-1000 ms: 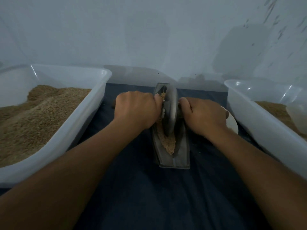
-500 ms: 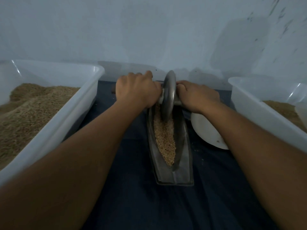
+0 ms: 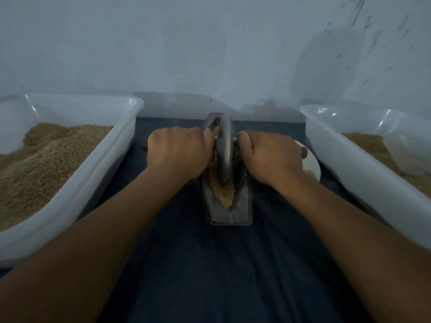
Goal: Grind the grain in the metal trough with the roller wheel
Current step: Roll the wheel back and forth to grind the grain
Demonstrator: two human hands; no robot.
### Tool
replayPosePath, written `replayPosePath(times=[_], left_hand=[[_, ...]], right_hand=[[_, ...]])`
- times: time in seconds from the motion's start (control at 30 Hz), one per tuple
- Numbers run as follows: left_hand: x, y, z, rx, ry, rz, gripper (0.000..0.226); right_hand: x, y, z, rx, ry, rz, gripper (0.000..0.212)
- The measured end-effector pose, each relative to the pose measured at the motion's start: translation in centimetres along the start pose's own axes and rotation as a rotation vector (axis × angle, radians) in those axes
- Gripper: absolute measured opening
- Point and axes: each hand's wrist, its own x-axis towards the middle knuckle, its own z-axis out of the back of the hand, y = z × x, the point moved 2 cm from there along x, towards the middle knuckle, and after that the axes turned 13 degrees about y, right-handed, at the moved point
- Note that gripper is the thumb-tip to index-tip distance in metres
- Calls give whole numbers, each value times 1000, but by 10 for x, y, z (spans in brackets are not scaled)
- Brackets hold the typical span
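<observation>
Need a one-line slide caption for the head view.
Left hand and right hand grip the roller wheel handles over grain in metal trough.

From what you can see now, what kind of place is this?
Probably a simple indoor spot for grinding grain by hand. A metal trough with a roller wheel lies on a dark cloth by a plain wall, between two plastic tubs of grain.

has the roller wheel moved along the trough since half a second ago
Yes. The roller wheel has rolled toward the person, from the far end of the metal trough to about its middle.
</observation>
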Motion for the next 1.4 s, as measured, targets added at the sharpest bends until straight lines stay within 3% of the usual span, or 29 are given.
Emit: replayPosePath(times=[0.13, 0.3, 0.47, 0.83, 1.07, 1.3, 1.4], left_hand=[[-23, 0, 12, 13, -64, -48, 52], [-35, 0, 20, 105, -164, -105, 52], [-16, 7, 2, 51, -77, -79, 46], [58, 12, -19, -107, 113, 23, 31], [82, 8, -21, -95, 40, 44, 43], [58, 6, -17, -113, 45, 70, 38], [39, 2, -11, -13, 15, -13, 41]], right_hand=[[-26, 6, 10, 46, -85, -4, 45], [-33, 3, 10, 58, -33, -12, 48], [-17, 6, 5, 43, -68, 3, 46], [70, -14, -20, 3, 122, 12, 45], [92, -25, -25, 116, 296, -74, 48], [72, -18, -20, 78, 233, -82, 45], [54, -14, -16, 53, 194, -56, 46]])
